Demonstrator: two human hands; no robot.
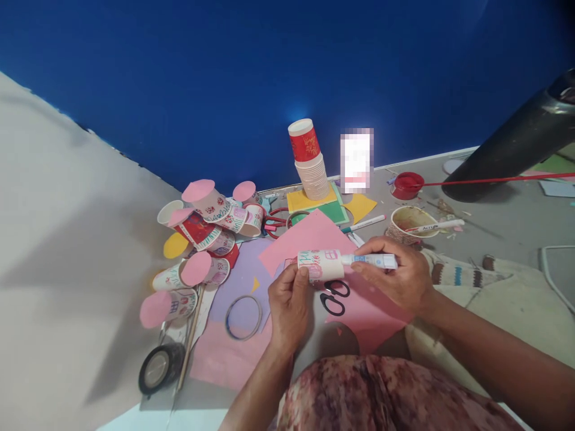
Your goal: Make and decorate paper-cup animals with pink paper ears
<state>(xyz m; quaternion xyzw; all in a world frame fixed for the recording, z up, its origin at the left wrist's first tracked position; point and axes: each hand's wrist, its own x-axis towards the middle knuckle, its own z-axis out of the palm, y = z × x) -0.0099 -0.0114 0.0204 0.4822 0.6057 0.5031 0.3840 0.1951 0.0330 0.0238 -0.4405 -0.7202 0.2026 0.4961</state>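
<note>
My left hand [287, 299] grips a printed paper cup [320, 264] lying on its side, its rim turned right. My right hand [398, 272] holds a white glue tube [372, 260] with its tip at the cup's rim. Both hands hover over pink paper sheets [305, 236] spread on the floor. Black-handled scissors [335, 297] lie just below the cup, between my hands.
A heap of cups capped with pink discs [202, 239] lies left. A stack of paper cups [309, 161] stands by the blue wall [269, 72]. Tape rolls [159, 368], a ring [243, 317], a marker [363, 224], a red lid [406, 184], a brown cup [406, 222], and a black cylinder [512, 146] lie around.
</note>
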